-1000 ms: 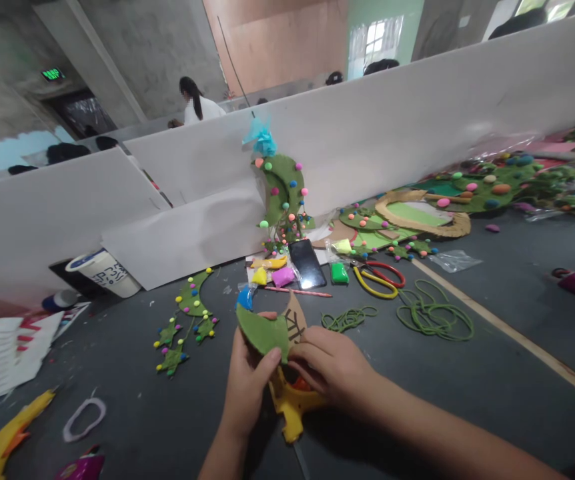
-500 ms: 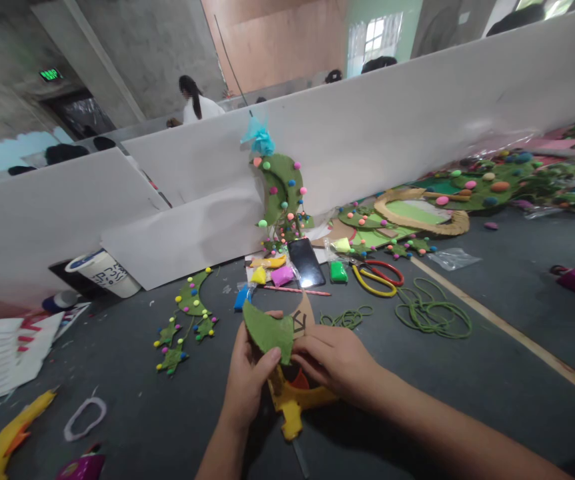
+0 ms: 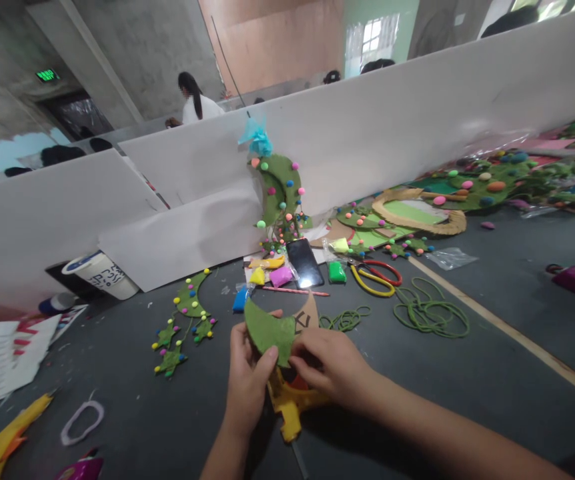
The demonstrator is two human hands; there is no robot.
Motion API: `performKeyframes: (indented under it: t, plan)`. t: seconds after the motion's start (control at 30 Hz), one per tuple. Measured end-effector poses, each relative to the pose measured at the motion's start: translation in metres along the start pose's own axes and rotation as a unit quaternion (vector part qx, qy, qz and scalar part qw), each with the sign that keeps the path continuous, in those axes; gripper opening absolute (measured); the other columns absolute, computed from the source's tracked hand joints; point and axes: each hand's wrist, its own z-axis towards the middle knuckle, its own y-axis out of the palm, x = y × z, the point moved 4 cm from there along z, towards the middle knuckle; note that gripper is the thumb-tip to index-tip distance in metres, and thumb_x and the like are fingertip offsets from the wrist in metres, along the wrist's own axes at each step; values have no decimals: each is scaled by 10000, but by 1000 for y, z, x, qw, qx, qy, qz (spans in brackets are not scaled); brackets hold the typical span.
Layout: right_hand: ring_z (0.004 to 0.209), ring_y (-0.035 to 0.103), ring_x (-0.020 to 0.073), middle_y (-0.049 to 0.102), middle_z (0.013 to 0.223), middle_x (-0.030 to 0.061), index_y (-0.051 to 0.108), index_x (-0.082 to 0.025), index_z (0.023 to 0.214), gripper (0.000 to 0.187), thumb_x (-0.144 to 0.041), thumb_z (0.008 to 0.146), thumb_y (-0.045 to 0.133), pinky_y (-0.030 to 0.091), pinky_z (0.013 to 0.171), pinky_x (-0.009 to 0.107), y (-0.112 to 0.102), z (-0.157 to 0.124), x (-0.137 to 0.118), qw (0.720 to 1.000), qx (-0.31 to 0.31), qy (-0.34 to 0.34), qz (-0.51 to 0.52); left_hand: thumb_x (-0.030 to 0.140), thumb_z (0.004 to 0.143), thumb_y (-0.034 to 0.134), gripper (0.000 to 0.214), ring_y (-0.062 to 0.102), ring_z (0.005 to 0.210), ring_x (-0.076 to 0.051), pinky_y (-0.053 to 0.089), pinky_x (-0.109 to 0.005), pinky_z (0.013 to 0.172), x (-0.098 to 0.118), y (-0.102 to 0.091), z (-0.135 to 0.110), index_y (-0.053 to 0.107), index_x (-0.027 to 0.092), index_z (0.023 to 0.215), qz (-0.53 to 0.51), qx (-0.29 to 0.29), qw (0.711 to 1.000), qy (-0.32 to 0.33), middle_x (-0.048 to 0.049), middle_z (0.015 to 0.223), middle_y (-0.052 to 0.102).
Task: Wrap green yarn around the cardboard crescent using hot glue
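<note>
Green felt covers the left side of a cardboard crescent; its bare right tip bears dark marker strokes. My left hand holds the crescent from the left, thumb on the felt and fingers behind. My right hand has its fingers closed at the felt's right edge, where felt meets bare cardboard; whatever lies inside the pinch is hidden. Under both hands lies a yellow hot glue gun, partly covered, with a clear glue stick sticking out toward me.
Farther off lie a phone, red-and-yellow scissors, green cord and clay packets. A decorated crescent with stars is at left. Another yellow glue gun lies front left. White partitions border the table.
My right fingers have shifted slightly along the felt's edge, and the crescent is turned a little. My left hand keeps its hold. The whole view has shifted slightly.
</note>
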Motion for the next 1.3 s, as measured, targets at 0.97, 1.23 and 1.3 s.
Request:
performKeyframes:
  t: [0.97, 1.23, 1.3]
  plan:
    - [649, 558, 142, 629, 707, 12, 594, -177, 773, 75, -126, 826, 581, 369, 600, 226, 3, 4, 13, 996, -20, 84, -20, 168, 711, 613, 411, 649, 971, -236, 517, -333, 841, -7, -2, 5, 640, 187, 1121, 191, -27, 981, -16, -102, 1109, 672]
    - [732, 599, 162, 663, 788, 32, 607, -172, 826, 54, -137, 840, 569, 396, 654, 240, 2, 5, 19, 993, -39, 100, -41, 167, 758, 569, 423, 626, 1013, -217, 483, -304, 866, -12, -10, 8, 617, 195, 1178, 221, -35, 975, 6, -88, 1151, 652]
    - [747, 607, 166, 667, 811, 32, 614, -176, 866, 75, -134, 844, 556, 405, 664, 245, -1, 6, 24, 992, -55, 101, -49, 166, 780, 551, 424, 621, 1005, -202, 475, -291, 860, -12, -15, 10, 605, 218, 1198, 254, -26, 967, 24, -76, 1177, 634]
